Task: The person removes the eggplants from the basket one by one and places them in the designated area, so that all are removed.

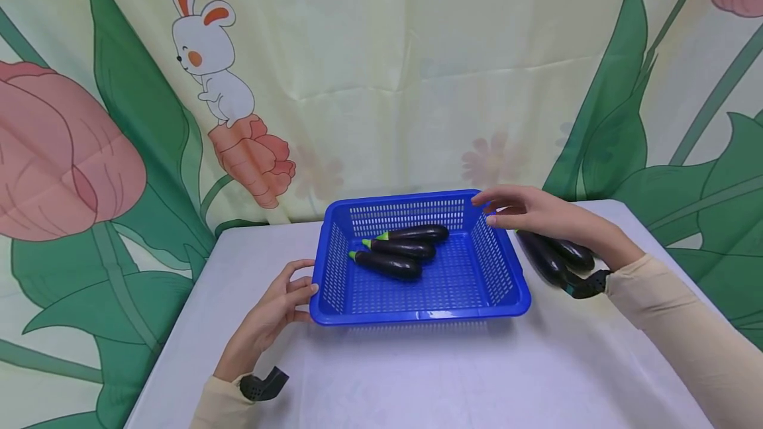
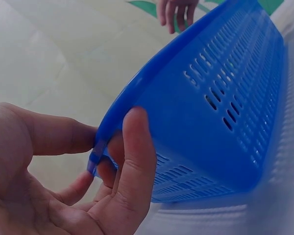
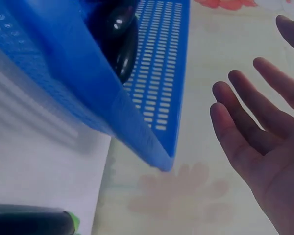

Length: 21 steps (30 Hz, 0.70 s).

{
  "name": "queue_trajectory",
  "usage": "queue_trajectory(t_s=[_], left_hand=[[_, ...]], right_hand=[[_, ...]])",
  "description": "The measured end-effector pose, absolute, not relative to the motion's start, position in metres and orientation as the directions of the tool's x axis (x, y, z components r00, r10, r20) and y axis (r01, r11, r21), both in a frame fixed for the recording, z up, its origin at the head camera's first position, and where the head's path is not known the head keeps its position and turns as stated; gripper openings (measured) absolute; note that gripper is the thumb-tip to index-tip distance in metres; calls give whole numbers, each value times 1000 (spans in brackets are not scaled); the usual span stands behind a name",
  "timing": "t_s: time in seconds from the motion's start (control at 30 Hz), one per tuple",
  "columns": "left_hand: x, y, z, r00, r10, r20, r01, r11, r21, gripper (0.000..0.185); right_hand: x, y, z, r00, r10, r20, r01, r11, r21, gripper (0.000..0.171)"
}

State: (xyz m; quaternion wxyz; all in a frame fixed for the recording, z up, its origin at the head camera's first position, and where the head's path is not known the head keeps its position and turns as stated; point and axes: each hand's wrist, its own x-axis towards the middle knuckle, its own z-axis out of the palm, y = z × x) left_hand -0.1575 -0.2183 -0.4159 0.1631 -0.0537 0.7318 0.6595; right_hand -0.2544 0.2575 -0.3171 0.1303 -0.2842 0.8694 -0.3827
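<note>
Left hand: the left hand [image 1: 275, 310] is laid on the table [image 1: 417, 376] at the basket's near left corner; the rim there is lightly pinched between thumb and curled fingers [image 2: 137, 161], as is seen in the left wrist view.
Basket: a blue basket [image 1: 507, 283] of slotted plastic is stood on the table directly right of the left hand and below and left of the right hand; its walls are perforated and its rim is smooth and rounded.
Inside the basket: three dark purple eggplants [image 1: 398, 249] with green stem ends are laid side by side toward the far wall, well apart from both hands; the stems are pointed toward the left hand's side.
Right hand: the right hand [image 1: 530, 214] is held above the basket's far right corner with fingers [image 3: 245, 127] straight and spread; nothing is gripped, and whether the rim is touched cannot be told.
Under the right wrist: two more eggplants [image 1: 551, 257] are laid on the table just outside the basket's right wall, partly covered by the right forearm.
Behind: a printed curtain [image 1: 381, 85] with a rabbit and leaves is hung beyond the table's far edge.
</note>
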Motion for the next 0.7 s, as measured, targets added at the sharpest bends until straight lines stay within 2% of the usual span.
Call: queue_trajectory(t_s=[0.33,0.7], left_hand=[[-158,-217,-415,-943,146,-299,-281,130,951,70],[-157,-218,-416,-943,141,-301,-284,131,950,70]], right_hand=[[-271,211,-309,-691,-711,-130,-408,532,-742,49],[-291,167,-325,-638,-746,-188,-403,532,-745,48]])
